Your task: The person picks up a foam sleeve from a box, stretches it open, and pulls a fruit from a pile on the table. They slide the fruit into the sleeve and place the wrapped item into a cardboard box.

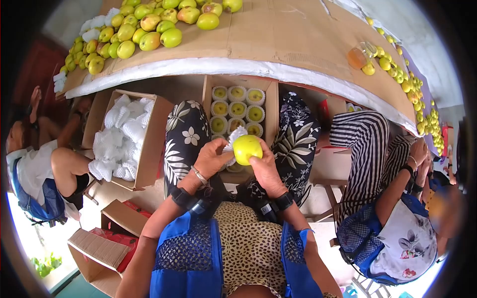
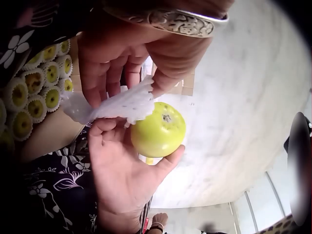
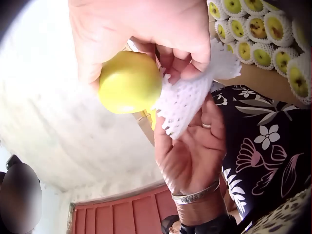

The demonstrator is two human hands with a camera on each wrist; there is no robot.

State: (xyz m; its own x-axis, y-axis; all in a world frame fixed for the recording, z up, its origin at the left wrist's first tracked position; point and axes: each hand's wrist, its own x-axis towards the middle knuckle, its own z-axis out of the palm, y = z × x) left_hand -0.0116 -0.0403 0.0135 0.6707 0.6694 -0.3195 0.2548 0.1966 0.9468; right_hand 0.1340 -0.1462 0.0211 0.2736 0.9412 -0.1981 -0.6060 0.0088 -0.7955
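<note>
My right hand (image 1: pixel 267 173) grips a yellow-green apple (image 1: pixel 247 150), thumb on one side and fingers on the other, above my lap. Close beside it, my left hand (image 1: pixel 210 159) pinches a white foam net sleeve (image 3: pixel 187 105) between thumb and fingers. The sleeve's open edge meets the side of the apple in the right wrist view. Some of my right fingers also lie against the sleeve in the left wrist view. Just beyond my hands stands a cardboard box (image 1: pixel 271 107) with rows of apples in foam nets (image 1: pixel 238 108).
Left of my knees is a box (image 1: pixel 144 169) full of loose foam nets (image 1: pixel 119 134). Many bare apples (image 1: pixel 150 41) lie on the cardboard-covered table (image 1: pixel 278 39) ahead. People sit on both sides, one in striped trousers (image 1: pixel 360 149) at right. Opened cartons (image 1: pixel 97 248) stand at lower left.
</note>
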